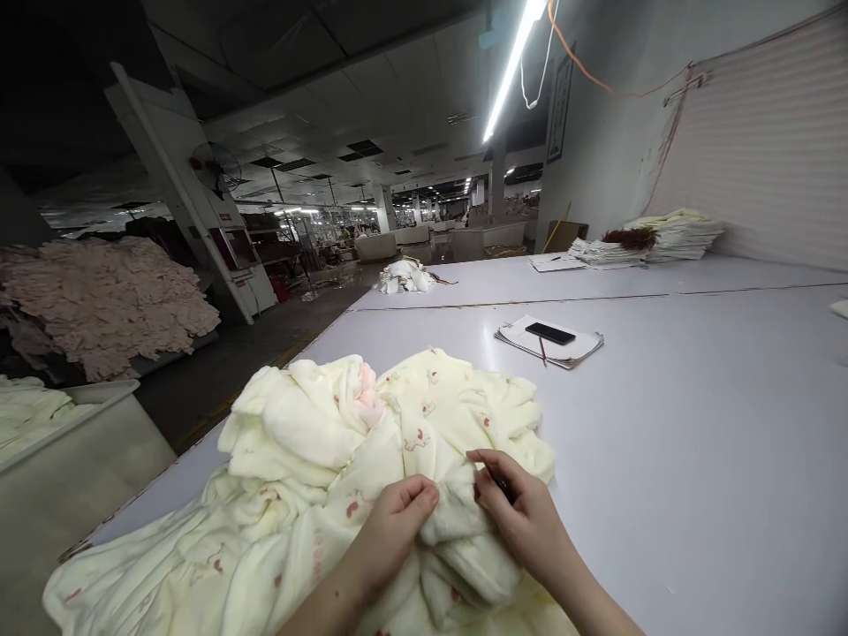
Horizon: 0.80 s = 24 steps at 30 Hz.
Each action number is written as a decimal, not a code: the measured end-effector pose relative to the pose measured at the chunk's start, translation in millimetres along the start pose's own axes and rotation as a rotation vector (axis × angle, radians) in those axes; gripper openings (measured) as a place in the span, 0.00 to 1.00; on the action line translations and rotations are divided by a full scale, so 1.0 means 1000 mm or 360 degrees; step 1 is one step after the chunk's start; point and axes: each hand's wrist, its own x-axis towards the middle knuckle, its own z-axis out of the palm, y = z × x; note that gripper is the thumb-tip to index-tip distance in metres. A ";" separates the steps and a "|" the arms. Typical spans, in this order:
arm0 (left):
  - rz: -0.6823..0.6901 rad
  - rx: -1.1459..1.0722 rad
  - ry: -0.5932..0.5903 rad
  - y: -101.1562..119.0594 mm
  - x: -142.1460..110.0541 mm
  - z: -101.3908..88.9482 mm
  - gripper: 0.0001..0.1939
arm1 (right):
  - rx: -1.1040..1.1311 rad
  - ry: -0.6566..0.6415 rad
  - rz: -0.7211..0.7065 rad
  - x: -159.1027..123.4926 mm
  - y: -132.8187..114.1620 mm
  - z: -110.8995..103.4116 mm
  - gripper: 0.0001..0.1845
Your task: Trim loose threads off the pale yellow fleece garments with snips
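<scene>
A heap of soft pale-yellow fleece garments with small red prints lies on the near part of the table. My left hand pinches a fold of a pale fleece garment between thumb and fingers. On the other side of this fold, my right hand is curled, its index fingertip and thumb at the cloth. A small dark tool is tucked inside the right hand, mostly hidden by the fingers, so its kind is unclear. A pink patch shows among the folds.
On the white table lie a phone and a pen on a stack of papers. Farther back are white scraps and stacked cloth. A bin and a pink pile stand left.
</scene>
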 end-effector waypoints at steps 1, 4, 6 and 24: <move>-0.0010 0.0004 0.0000 0.001 0.000 0.001 0.18 | -0.0027 -0.0021 -0.0037 -0.001 -0.001 -0.001 0.15; 0.0024 0.0203 -0.0010 0.007 0.001 0.001 0.17 | -0.0116 -0.0130 -0.0094 -0.002 0.000 -0.003 0.15; 0.0202 0.0574 0.0062 0.015 0.005 0.000 0.15 | -0.0046 -0.0144 -0.0045 0.007 0.006 -0.005 0.13; 0.0247 0.1323 0.0145 0.057 0.048 -0.023 0.13 | 0.0271 0.0250 0.0063 0.107 0.055 0.019 0.15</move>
